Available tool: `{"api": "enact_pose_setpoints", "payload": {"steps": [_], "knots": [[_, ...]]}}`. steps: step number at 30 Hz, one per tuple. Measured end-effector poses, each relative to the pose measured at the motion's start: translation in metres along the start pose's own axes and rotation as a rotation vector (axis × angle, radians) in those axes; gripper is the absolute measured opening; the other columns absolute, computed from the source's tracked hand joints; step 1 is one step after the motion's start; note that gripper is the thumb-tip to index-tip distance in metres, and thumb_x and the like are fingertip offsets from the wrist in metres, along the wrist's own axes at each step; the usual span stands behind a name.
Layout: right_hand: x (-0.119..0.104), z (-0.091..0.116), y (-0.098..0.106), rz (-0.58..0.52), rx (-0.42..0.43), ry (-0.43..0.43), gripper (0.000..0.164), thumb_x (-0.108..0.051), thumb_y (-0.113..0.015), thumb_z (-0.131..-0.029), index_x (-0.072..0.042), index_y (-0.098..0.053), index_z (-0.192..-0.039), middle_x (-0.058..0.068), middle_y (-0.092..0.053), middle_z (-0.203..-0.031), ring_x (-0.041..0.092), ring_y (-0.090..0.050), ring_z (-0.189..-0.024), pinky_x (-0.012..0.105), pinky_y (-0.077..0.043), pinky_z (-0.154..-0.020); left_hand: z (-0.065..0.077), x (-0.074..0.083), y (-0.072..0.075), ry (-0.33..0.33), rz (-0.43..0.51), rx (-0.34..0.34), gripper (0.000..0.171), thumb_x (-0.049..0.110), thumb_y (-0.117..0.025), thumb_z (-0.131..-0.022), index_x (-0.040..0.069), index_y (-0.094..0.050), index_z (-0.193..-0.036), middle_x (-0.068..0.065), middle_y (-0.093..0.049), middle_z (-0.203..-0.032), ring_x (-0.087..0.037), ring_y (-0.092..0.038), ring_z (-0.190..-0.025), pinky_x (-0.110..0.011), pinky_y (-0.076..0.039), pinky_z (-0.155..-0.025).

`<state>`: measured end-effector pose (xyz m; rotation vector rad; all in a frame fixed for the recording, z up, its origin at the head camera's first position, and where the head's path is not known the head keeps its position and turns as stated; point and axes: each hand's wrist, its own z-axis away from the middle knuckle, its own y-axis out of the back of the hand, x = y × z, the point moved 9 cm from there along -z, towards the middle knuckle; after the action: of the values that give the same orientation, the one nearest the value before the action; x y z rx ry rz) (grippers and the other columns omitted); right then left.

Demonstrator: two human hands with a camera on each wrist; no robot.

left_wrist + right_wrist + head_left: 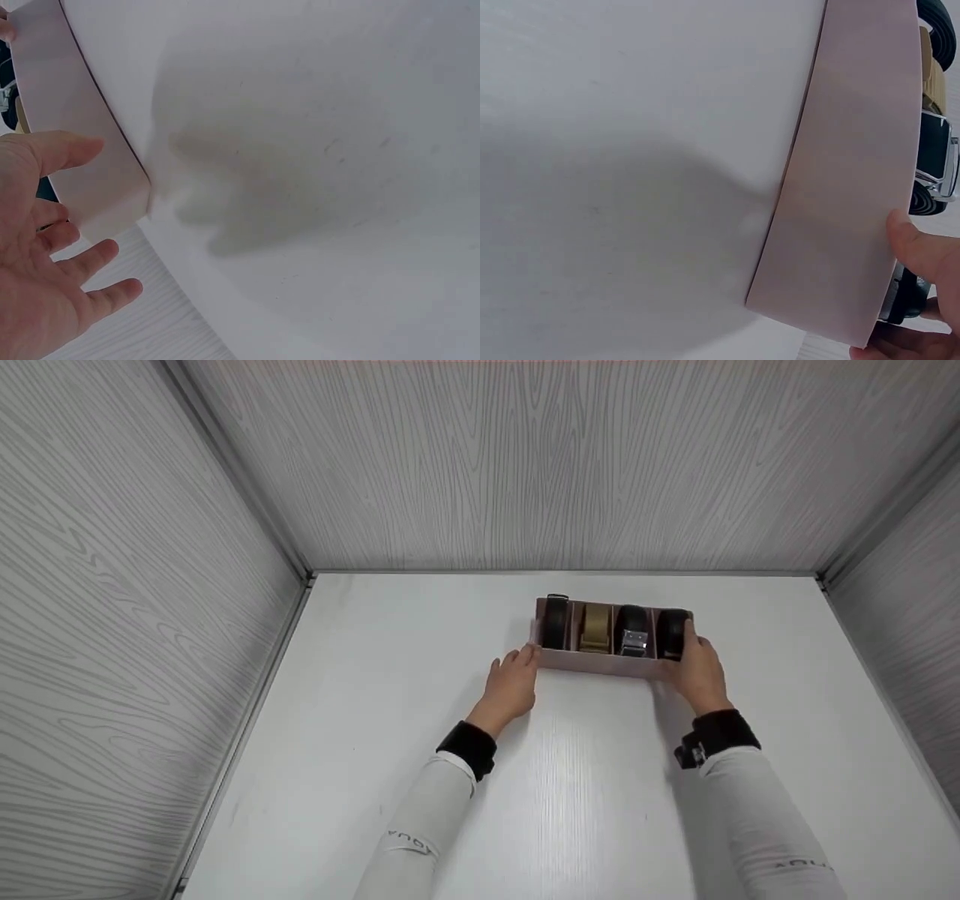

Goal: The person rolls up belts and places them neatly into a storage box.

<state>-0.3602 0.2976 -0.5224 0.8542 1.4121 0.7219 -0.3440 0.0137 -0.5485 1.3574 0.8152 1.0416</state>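
A pale pink divided box (pixel 600 663) sits toward the back of the white table. Rolled belts fill its compartments: a black belt (pixel 555 624) at the left, a tan belt (pixel 596 624), a black belt with a silver buckle (pixel 633 620), and another black belt (pixel 672 631) at the right. My right hand (pixel 701 671) grips the box's right end, thumb on the front rim and fingers around the corner by the last belt. Fingers spread, my left hand (pixel 514 684) is at the box's left front corner; in the left wrist view its thumb overlaps the front wall (pixel 56 71).
A grey wood-grain panel (pixel 525 465) rises behind the table (pixel 405 660). Similar panels stand at the left (pixel 97 622) and right (pixel 915 607). Black straps with small cameras circle both wrists.
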Motion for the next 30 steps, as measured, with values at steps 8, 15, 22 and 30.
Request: {"api": "enact_pose_setpoints", "payload": {"steps": [8, 15, 22, 30], "knots": [[-0.001, -0.012, -0.001, -0.009, -0.022, 0.052, 0.087, -0.010, -0.070, -0.090, 0.006, -0.011, -0.153, 0.044, -0.035, -0.137, 0.055, -0.039, -0.125, 0.060, -0.032, -0.104, 0.002, 0.003, 0.009, 0.007, -0.014, 0.043, 0.059, 0.013, -0.058, -0.093, 0.005, -0.038, -0.149, -0.007, -0.039, -0.147, -0.030, -0.043, -0.131, -0.052, -0.038, -0.103], [0.003, -0.017, -0.003, -0.017, -0.037, 0.050, 0.087, -0.011, -0.068, -0.092, 0.004, -0.010, -0.154, 0.042, -0.033, -0.140, 0.055, -0.036, -0.128, 0.060, -0.030, -0.106, 0.002, 0.002, 0.007, 0.004, -0.012, 0.060, 0.062, 0.012, -0.060, -0.093, 0.003, -0.037, -0.149, -0.008, -0.038, -0.147, -0.031, -0.045, -0.129, -0.050, -0.040, -0.101], [0.004, -0.019, -0.007, -0.104, -0.073, 0.080, 0.089, -0.010, -0.066, -0.092, 0.000, -0.003, -0.155, 0.044, -0.030, -0.141, 0.055, -0.033, -0.130, 0.062, -0.027, -0.107, 0.005, -0.003, 0.003, -0.006, 0.020, 0.049, 0.062, 0.010, -0.057, -0.095, 0.003, -0.032, -0.151, -0.009, -0.033, -0.153, -0.031, -0.042, -0.132, -0.048, -0.041, -0.101], [-0.009, 0.009, 0.009, 0.096, -0.013, 0.191, 0.081, -0.025, -0.059, -0.099, 0.001, -0.008, -0.155, 0.038, -0.016, -0.150, 0.056, -0.015, -0.138, 0.064, -0.018, -0.109, 0.025, -0.024, 0.010, -0.005, 0.103, 0.062, 0.065, 0.034, -0.057, -0.099, 0.009, -0.031, -0.153, -0.010, -0.031, -0.155, -0.031, -0.034, -0.139, -0.049, -0.035, -0.108]]}}
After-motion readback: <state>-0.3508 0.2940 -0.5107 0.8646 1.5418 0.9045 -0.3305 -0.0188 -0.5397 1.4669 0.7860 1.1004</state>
